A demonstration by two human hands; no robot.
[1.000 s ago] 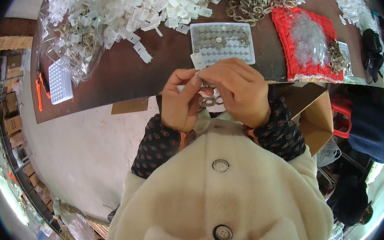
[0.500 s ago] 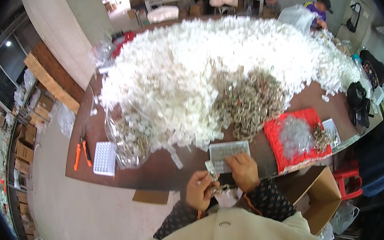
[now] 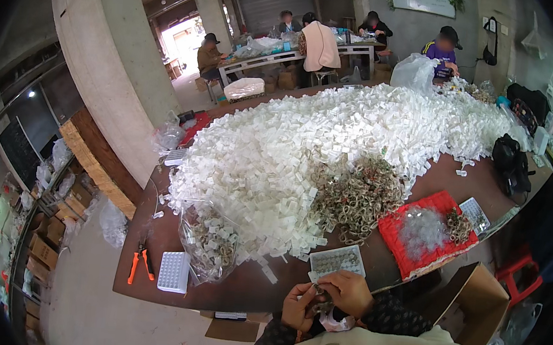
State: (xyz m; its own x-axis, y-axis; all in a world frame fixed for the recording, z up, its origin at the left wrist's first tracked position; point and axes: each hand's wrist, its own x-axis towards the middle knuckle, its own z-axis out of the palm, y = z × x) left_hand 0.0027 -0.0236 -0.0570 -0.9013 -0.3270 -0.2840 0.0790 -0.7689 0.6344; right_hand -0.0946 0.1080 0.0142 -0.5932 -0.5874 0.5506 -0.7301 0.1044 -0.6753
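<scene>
- A small greyish looped piece (image 3: 322,307) is pinched tightly in the left grip (image 3: 297,308)
- The right grip (image 3: 347,292) is held bent against the same piece; whether it is closed on it cannot be told
- The piece is held just beside a white tray (image 3: 360,264) of round grey parts (image 3: 330,264), set on the surface (image 3: 447,175)
- A red cloth (image 3: 392,232) is laid to the tray's right

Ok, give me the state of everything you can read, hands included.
Left hand: fingers pinched on a small piece.
Right hand: fingertips pinched at the same piece.
Near tray: holds round grey pieces; fullness unclear.
Orange-handled pliers: lying down, handles spread.
Clear bag: filled with small parts.
Red cloth: spread out, translucent heap on it.
Cardboard box: open-topped.
</scene>
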